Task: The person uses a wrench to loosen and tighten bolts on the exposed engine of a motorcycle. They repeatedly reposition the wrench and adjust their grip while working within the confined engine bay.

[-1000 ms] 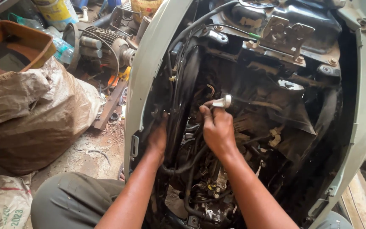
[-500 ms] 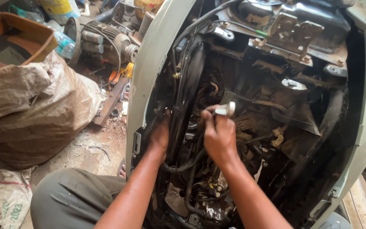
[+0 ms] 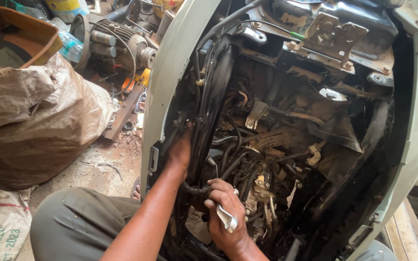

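The right hand (image 3: 226, 217) has its grip closed round a small metal tool (image 3: 227, 218), low among the black hoses (image 3: 233, 162). The left hand (image 3: 180, 150) reaches inside the pale body panel (image 3: 170, 77) (grip hidden, cannot tell).

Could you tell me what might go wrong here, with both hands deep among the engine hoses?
1. The left hand is wedged between the pale body panel and the black hoses; it could get pinched or scraped.
2. The right hand holds a small metal tool in a greasy, crowded space; a slipping grip might drop it among the wires.
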